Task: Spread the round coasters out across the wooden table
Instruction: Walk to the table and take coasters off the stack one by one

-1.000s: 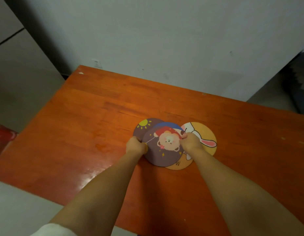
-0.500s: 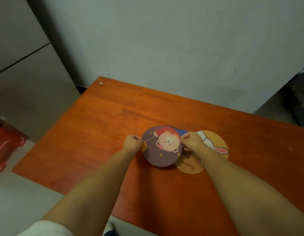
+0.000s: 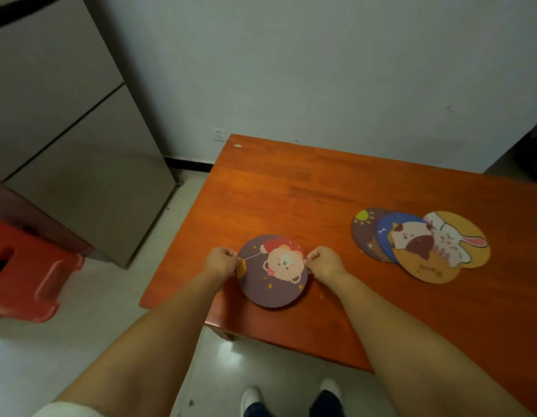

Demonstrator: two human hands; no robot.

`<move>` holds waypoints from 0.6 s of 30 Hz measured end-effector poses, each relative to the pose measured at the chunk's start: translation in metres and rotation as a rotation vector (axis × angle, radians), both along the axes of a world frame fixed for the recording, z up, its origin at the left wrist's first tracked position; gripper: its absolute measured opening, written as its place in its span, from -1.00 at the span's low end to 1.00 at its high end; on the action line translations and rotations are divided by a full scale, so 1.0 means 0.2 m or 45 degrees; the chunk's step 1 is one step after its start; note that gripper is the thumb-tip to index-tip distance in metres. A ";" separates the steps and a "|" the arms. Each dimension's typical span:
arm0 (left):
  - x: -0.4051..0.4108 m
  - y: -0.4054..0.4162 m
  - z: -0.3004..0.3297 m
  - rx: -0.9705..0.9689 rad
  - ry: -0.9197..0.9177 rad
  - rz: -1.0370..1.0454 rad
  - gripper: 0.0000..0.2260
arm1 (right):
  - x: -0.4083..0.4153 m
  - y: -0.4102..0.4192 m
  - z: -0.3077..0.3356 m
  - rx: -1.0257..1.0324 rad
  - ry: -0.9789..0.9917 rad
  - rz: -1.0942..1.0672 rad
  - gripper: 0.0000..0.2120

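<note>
A purple round coaster with a bear and a red balloon [image 3: 273,273] is over the near left part of the wooden table [image 3: 291,191]. My left hand [image 3: 220,261] pinches its left edge and my right hand [image 3: 323,261] pinches its right edge. An orange sliver of another coaster [image 3: 241,269] shows under its left edge by my left thumb. To the right, apart from my hands, lies an overlapping pile: a purple sun coaster [image 3: 365,233], a blue coaster [image 3: 389,230], an orange dog coaster [image 3: 423,260] and an orange rabbit coaster [image 3: 463,236].
A red plastic stool [image 3: 26,272] stands on the floor to the left. A grey cabinet [image 3: 74,130] rises behind it. The wall runs along the table's far edge. My shoes [image 3: 291,398] show below the near table edge.
Both hands have carried the bear coaster left, away from the pile. The pile now lies uncovered to the right, and the camera view has swung left.
</note>
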State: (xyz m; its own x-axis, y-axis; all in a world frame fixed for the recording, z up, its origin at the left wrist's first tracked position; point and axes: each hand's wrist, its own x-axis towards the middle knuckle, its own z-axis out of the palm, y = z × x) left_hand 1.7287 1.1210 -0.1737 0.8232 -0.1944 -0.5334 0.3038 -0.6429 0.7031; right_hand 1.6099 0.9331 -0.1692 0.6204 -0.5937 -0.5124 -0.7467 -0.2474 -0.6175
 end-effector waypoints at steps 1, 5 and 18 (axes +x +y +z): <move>0.02 0.04 -0.01 0.008 -0.016 0.014 -0.65 | 0.03 0.04 -0.01 -0.014 -0.002 -0.021 -0.67; 0.08 0.07 -0.03 0.076 -0.121 -0.042 -0.66 | 0.11 0.12 -0.06 -0.080 0.003 -0.097 -0.68; 0.14 0.05 -0.10 0.474 -0.336 -0.419 -0.80 | 0.14 0.16 -0.14 -0.243 0.090 0.019 -0.85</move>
State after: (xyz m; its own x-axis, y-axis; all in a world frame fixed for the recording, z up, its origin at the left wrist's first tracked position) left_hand 1.7568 1.1304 -0.1941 0.8656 -0.3019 -0.3996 -0.1104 -0.8932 0.4358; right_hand 1.6378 0.9643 -0.1965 0.5965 -0.6753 -0.4338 -0.7818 -0.3664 -0.5045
